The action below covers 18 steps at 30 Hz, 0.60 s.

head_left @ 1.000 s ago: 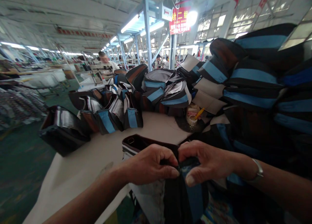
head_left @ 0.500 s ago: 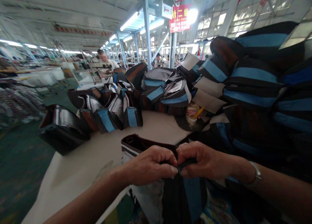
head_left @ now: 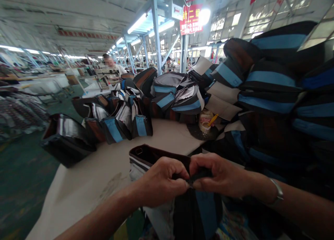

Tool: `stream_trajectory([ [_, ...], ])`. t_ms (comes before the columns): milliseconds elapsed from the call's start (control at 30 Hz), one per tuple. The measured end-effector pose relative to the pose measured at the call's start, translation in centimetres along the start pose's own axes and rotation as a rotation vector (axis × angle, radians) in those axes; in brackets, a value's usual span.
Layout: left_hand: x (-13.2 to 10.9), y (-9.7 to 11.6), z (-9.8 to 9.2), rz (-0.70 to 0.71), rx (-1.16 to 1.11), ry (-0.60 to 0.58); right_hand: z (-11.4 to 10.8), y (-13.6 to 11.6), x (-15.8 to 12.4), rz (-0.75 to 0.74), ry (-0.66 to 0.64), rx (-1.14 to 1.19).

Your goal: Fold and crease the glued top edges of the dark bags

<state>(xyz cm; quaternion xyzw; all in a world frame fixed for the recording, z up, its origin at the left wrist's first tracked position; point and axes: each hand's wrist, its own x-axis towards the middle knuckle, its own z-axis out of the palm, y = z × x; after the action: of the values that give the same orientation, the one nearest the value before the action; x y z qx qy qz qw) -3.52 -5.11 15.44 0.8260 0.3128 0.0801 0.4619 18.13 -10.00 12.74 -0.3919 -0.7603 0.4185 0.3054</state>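
Observation:
An unfinished dark bag (head_left: pixel 182 212) with a blue band and pale lining stands before me at the table's near edge. Its brown-lined mouth shows behind my hands. My left hand (head_left: pixel 167 180) pinches the bag's top edge between thumb and bent forefinger. Right beside it, my right hand (head_left: pixel 212 175) pinches the same edge, the two thumb tips almost meeting. A bracelet circles my right wrist. The fingers hide the exact bit of edge being gripped.
Several similar bags (head_left: pixel 114 128) line the far side of the pale table (head_left: pixel 167 132). A high heap of blue-banded pieces (head_left: pixel 271 79) rises at right. A small pot (head_left: pixel 205 126) holds a yellow-handled tool (head_left: pixel 213 120). A person (head_left: pixel 111 64) sits far back.
Both hands keep their pinch on the bag's edge and have shifted only very slightly. The view has moved a little; the bags and heap stay where they were.

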Motion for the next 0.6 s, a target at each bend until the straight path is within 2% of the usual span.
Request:
stream_trajectory([
  [100,0.0,-0.2,0.5,0.040,0.043,0.052,0.8,0.2,-0.2,-0.039,0.076,-0.014],
  [200,-0.1,-0.3,0.7,0.045,0.037,0.085,1.8,0.7,-0.3,-0.178,0.181,-0.131],
  [267,-0.2,-0.3,0.4,-0.010,-0.001,0.028,2.1,0.8,-0.4,-0.323,0.200,-0.228],
  [333,-0.2,-0.3,-0.2,-0.071,-0.077,-0.077,2.0,0.8,-0.6,-0.453,0.176,-0.369],
  [433,-0.1,-0.4,-0.7,-0.075,-0.161,-0.185,1.6,0.7,-1.2,-0.591,0.108,-0.632],
  [533,0.1,-0.7,-0.6,-0.021,-0.107,-0.260,1.5,1.1,-1.9,-0.620,0.067,-0.850],
  [600,0.0,-0.7,-0.1,0.049,-0.012,-0.255,1.6,1.5,-2.4,-0.583,0.067,-0.881],
])
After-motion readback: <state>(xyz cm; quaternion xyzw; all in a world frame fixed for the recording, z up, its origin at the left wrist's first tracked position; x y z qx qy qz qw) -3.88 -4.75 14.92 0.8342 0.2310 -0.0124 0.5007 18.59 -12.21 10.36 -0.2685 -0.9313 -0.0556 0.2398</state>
